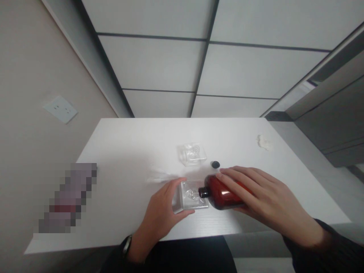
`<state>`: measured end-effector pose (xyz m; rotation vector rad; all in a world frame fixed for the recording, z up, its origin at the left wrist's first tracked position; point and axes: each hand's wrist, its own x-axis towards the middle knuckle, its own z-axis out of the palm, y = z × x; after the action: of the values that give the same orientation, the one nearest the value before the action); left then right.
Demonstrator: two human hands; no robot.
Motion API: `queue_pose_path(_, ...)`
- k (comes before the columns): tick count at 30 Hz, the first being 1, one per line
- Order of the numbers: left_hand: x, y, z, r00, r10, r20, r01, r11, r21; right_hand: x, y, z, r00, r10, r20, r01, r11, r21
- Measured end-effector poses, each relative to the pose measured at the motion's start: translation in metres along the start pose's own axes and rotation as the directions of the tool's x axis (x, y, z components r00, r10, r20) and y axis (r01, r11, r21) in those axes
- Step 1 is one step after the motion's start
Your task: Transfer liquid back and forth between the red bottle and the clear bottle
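Observation:
My left hand is closed around the left side of a clear square container, thumb at the near side and fingers at the far side. In my right hand is a dark red-brown bottle, lying tilted with its uncapped black-looking neck over the container's right part. Whether liquid is flowing, I cannot tell. A small black cap rests on the table just beyond the bottle. Farther back stands a second clear square container of similar look. My right palm is hidden behind the bottle.
These things are on a white table. A crumpled white piece, perhaps tissue, lies at the right. At the left edge, a blurred-out oblong object lies on the table. A wall socket and white panels stand beyond.

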<state>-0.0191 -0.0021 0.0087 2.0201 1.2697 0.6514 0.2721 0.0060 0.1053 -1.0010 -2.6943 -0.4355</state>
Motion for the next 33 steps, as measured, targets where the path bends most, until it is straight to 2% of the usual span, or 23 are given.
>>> queue_pose_path(9,0.0,-0.001,0.0,1.0,0.0,-0.01,0.0,1.0,-0.002,-0.002,0.0,0.001,1.0,-0.001,-0.007,0.0,1.0,-0.012)
queue_pose_path(14,0.0,-0.005,0.003,0.994,0.08,-0.072,-0.073,0.993,0.087,-0.002,-0.004,0.005,0.999,0.031,-0.029,-0.031,1.0,0.007)
queue_pose_path(18,0.0,-0.005,0.002,0.987,0.126,-0.096,-0.108,0.978,0.178,-0.006,-0.01,0.012,0.993,0.096,-0.063,-0.092,0.993,0.068)
queue_pose_path(21,0.0,-0.002,-0.002,0.987,0.142,-0.078,-0.12,0.963,0.24,-0.017,-0.017,0.023,0.968,0.225,-0.115,-0.199,0.96,0.197)
queue_pose_path(23,0.002,0.0,-0.005,0.986,0.148,-0.075,-0.121,0.952,0.282,-0.029,-0.022,0.035,0.924,0.357,-0.138,-0.299,0.899,0.32)
queue_pose_path(26,0.005,-0.003,-0.007,0.983,0.161,-0.085,-0.125,0.935,0.332,-0.05,-0.028,0.059,0.827,0.541,-0.156,-0.405,0.763,0.504)
queue_pose_path(28,0.009,-0.008,-0.008,0.979,0.176,-0.107,-0.127,0.926,0.356,-0.063,-0.031,0.076,0.737,0.652,-0.178,-0.44,0.663,0.605)
queue_pose_path(31,0.014,-0.02,-0.011,0.969,0.191,-0.157,-0.117,0.915,0.387,-0.075,-0.031,0.094,0.57,0.804,-0.168,-0.504,0.503,0.702)
queue_pose_path(33,0.018,-0.027,-0.015,0.965,0.197,-0.172,-0.113,0.907,0.406,-0.078,-0.031,0.101,0.504,0.848,-0.164,-0.52,0.45,0.727)
